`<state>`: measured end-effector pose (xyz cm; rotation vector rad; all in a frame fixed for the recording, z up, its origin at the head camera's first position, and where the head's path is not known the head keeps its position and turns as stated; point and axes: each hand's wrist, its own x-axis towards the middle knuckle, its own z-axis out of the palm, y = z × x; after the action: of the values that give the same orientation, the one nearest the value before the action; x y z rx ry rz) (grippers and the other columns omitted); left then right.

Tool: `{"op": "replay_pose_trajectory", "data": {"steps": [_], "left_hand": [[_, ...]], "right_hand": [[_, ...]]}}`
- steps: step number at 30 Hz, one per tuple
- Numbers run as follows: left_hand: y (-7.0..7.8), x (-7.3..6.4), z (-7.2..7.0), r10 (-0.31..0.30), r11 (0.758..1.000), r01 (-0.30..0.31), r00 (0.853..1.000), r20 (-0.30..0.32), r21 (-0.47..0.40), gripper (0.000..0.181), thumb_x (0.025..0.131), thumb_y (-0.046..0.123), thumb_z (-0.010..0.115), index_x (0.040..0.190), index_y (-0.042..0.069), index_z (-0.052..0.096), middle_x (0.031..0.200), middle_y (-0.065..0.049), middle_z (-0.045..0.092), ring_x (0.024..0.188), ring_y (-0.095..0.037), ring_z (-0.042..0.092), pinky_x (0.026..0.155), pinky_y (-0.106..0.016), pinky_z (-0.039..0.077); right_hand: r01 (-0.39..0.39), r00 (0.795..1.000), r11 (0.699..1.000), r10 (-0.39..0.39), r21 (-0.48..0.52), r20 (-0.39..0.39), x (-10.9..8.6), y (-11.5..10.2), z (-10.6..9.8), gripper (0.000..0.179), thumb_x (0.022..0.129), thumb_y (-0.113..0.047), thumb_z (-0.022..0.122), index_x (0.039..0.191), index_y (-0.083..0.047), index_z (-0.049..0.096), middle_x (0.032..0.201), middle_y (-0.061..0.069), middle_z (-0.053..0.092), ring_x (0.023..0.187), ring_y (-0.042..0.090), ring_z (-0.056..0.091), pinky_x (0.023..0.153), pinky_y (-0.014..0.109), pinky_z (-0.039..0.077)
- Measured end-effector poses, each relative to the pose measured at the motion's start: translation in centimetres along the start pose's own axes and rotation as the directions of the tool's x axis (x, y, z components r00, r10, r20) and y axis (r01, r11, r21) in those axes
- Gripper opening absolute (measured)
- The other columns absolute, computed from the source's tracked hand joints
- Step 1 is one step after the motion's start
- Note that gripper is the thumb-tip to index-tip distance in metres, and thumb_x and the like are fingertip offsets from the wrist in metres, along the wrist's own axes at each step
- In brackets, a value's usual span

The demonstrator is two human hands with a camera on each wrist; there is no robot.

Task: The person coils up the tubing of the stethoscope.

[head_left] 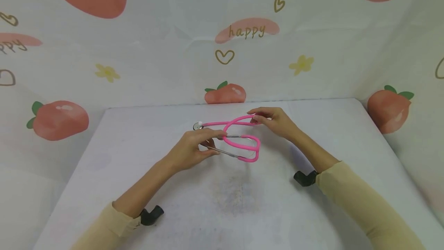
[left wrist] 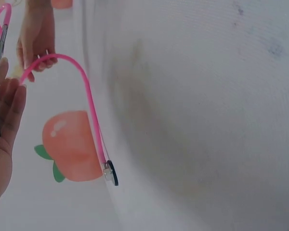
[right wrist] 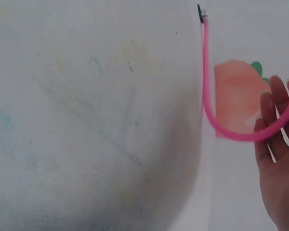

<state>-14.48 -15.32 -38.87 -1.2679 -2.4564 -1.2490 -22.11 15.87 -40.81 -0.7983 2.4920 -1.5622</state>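
Stethoscope (head_left: 243,147), one, pink: held between your two hands, above the middle of the table (head_left: 277,211).

Metal ear tubes (head_left: 227,152), a pair: in your left hand (head_left: 190,147), which pinches them between thumb and fingertips, the fingers partly bent and the palm clear. Eartips: hidden about the palm.

Flexible tubing (head_left: 216,123): a bend of it in your right hand (head_left: 277,120), thumb against fingers in a light hold, the fingers nearly straight. The tubing crosses over itself between the hands; one stretch passes just beside the left fingertips.

Chest piece (left wrist: 110,173): at the tubing's far end, beyond the left hand, gripped by neither. Contact with the table: cannot tell.

Handling notes, by judgement. Hold the ear tubes firmly enough to stop them rolling, without squeezing the pair together hard. Let the soft tubing follow a wide curve; a tight fold could kink it or spring back. Guide the right hand's bend slowly, since the loose chest piece is likely the heaviest part and may swing or knock. Check the crossing before drawing anything tight, lest the loop catch on your left fingertips.
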Motion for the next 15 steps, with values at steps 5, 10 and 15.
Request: {"op": "replay_pose_trajectory", "data": {"steps": [5,10,15], "left_hand": [[0.1,-0.1,-0.4,0.008,1.0,-0.008,0.999,-0.036,-0.013,0.059,0.077,0.003,0.085,0.131,0.01,0.063,0.112,-0.001,0.069,0.084,-0.01,0.069,0.078,-0.024,0.059],[0.0,-0.1,-0.5,0.008,1.0,-0.01,0.997,-0.083,-0.026,0.057,0.077,0.001,0.084,0.13,0.01,0.064,0.118,-0.005,0.062,0.083,-0.013,0.068,0.076,-0.027,0.06],[0.0,-0.1,-0.4,-0.005,0.999,0.001,0.994,-0.109,-0.037,0.053,0.078,0.002,0.083,0.128,0.011,0.066,0.124,-0.006,0.054,0.084,-0.012,0.068,0.077,-0.025,0.06]], "right_hand": [[0.015,1.0,0.999,-0.015,0.039,-0.001,-0.4,-1.5,-0.6,0.027,0.097,0.0,0.06,0.123,0.006,0.065,0.103,0.023,0.069,0.093,0.036,0.068,0.086,0.026,0.057],[0.064,0.998,0.997,-0.063,0.031,-0.029,-0.5,-1.0,-1.7,0.025,0.096,-0.001,0.063,0.121,0.002,0.063,0.095,0.016,0.07,0.088,0.024,0.069,0.08,0.032,0.06],[0.134,0.989,0.991,-0.133,0.003,-0.056,-0.9,-2.5,-3.2,0.02,0.093,0.004,0.065,0.113,0.002,0.069,0.095,0.016,0.072,0.084,0.01,0.068,0.073,0.026,0.059]]}}
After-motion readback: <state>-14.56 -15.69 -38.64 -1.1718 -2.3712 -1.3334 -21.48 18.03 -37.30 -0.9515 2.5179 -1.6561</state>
